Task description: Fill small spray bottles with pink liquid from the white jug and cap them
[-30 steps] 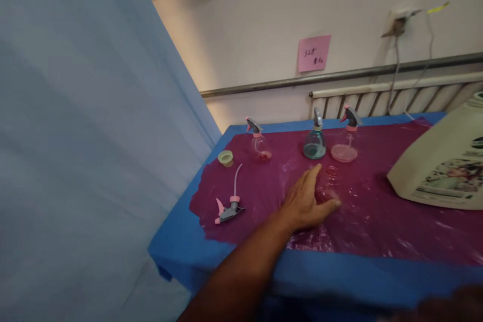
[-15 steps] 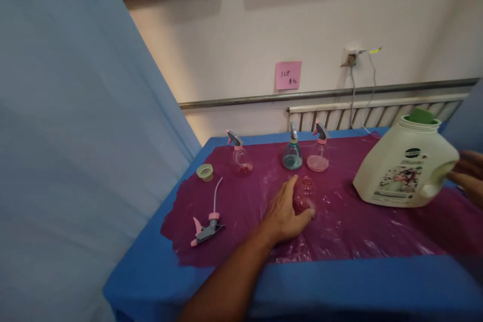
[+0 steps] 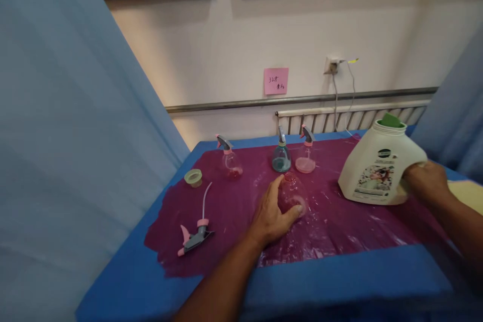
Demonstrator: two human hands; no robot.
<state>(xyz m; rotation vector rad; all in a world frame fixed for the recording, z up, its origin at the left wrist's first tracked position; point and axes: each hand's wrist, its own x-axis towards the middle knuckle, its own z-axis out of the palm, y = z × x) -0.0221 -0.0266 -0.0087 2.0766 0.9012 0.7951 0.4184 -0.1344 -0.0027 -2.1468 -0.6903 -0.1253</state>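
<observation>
My left hand [image 3: 276,211] is curled round a clear pinkish spray bottle [image 3: 292,193] without its head, which stands upright with its mouth uncovered. The thumb lies across the front of it. On the right, my right hand [image 3: 426,181] grips the side handle of a big cream detergent jug [image 3: 377,166]. A green piece [image 3: 391,120] pokes up from the jug's uncapped mouth, and the jug's base looks to be on or just over the sheet. A loose grey and pink trigger sprayer head [image 3: 198,237] lies at the left, its tube pointing away from me.
Behind stand three spray bottles with heads: one with reddish liquid [image 3: 232,167], one teal [image 3: 281,158], one pink [image 3: 305,160]. A pale green cap [image 3: 193,177] sits at left. A purple plastic sheet [image 3: 241,231] covers the blue tablecloth [image 3: 332,276]. Yellow material [image 3: 468,195] shows far right.
My right hand has moved in from the right edge and closed on the jug's handle. My left hand stays at the bottle. The whole view has shifted slightly.
</observation>
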